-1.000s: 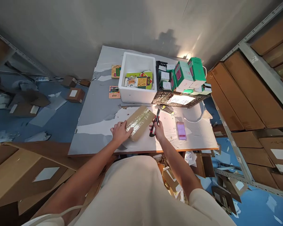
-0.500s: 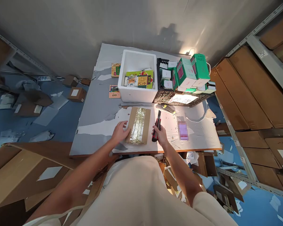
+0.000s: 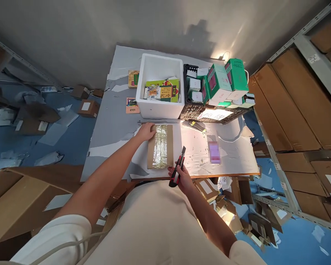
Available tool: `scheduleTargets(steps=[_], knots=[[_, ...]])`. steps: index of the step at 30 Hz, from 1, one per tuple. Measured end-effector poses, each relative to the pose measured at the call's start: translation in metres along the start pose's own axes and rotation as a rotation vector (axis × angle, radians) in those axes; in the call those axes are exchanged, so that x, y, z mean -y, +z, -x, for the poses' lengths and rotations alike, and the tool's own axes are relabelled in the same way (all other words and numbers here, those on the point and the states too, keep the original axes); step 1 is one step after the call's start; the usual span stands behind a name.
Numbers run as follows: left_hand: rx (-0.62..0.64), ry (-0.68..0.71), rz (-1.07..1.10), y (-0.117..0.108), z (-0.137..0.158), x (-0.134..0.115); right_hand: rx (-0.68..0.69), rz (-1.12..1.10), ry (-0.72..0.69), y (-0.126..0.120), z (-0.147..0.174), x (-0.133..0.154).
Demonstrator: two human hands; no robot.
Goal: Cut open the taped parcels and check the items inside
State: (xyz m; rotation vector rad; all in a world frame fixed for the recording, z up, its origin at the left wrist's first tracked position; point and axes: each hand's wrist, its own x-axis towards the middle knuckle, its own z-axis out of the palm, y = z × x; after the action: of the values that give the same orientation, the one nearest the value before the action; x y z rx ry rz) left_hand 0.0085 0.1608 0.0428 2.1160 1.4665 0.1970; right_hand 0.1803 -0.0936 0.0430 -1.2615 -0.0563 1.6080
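Note:
A flat cardboard box (image 3: pixel 168 147) lies on the table in front of me, with a shiny strip of clear tape down its middle. My left hand (image 3: pixel 146 131) is at its upper left corner, fingers curled onto the edge. My right hand (image 3: pixel 183 178) is closed around a red and black box cutter (image 3: pixel 177 171), whose tip points up and away from me. The fingertips of that hand are by the box's lower right corner; whether they touch it I cannot tell.
Behind the box stand a white foam bin (image 3: pixel 161 110) with booklets and a black crate (image 3: pixel 193 110) of green and white cartons. A second cutter (image 3: pixel 197 127) and a purple blurred item (image 3: pixel 214 152) lie to the right. Shelves (image 3: pixel 288 162) flank the right side.
My left hand has slid up the box's left side to its upper corner. My right hand has come down and left with the box cutter, to the box's lower right corner.

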Motion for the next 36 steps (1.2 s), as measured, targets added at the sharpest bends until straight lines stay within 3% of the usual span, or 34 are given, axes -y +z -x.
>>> scheduleTargets(steps=[6, 9, 12, 15, 17, 20, 22, 27, 30, 32, 36], knots=[[-0.23, -0.291, 0.097, 0.004, 0.075, 0.022, -0.068, 0.137, -0.236, -0.007, -0.048, 0.057], [-0.253, -0.374, 0.211, 0.017, 0.121, 0.025, -0.01, 0.294, -0.305, 0.005, -0.08, 0.091], [-0.236, -0.427, 0.257, 0.025, 0.146, 0.021, 0.035, 0.423, -0.322, 0.011, -0.097, 0.111], [-0.328, -0.351, 0.148, 0.023, 0.145, 0.012, 0.001, 0.585, -0.324, -0.001, -0.09, 0.118], [-0.33, -0.206, 0.041, 0.018, 0.134, 0.005, -0.004, 0.741, -0.289, -0.018, -0.075, 0.117], [-0.137, 0.04, -0.131, 0.014, 0.116, -0.007, 0.084, 0.873, -0.194, -0.042, -0.051, 0.11], [-0.027, 0.119, -0.238, 0.015, 0.108, -0.013, 0.138, 0.877, -0.171, -0.05, -0.041, 0.105], [-0.001, 0.089, -0.349, 0.025, 0.103, -0.019, 0.203, 0.858, -0.145, -0.053, -0.037, 0.099], [-0.008, 0.064, -0.363, 0.029, 0.103, -0.019, 0.197, 0.972, -0.143, -0.05, -0.032, 0.106], [-0.008, 0.056, -0.366, 0.03, 0.103, -0.02, 0.151, 1.176, -0.159, -0.039, -0.026, 0.114], [0.002, 0.036, -0.357, 0.03, 0.102, -0.023, -0.007, 1.793, -0.196, 0.001, -0.016, 0.123]])
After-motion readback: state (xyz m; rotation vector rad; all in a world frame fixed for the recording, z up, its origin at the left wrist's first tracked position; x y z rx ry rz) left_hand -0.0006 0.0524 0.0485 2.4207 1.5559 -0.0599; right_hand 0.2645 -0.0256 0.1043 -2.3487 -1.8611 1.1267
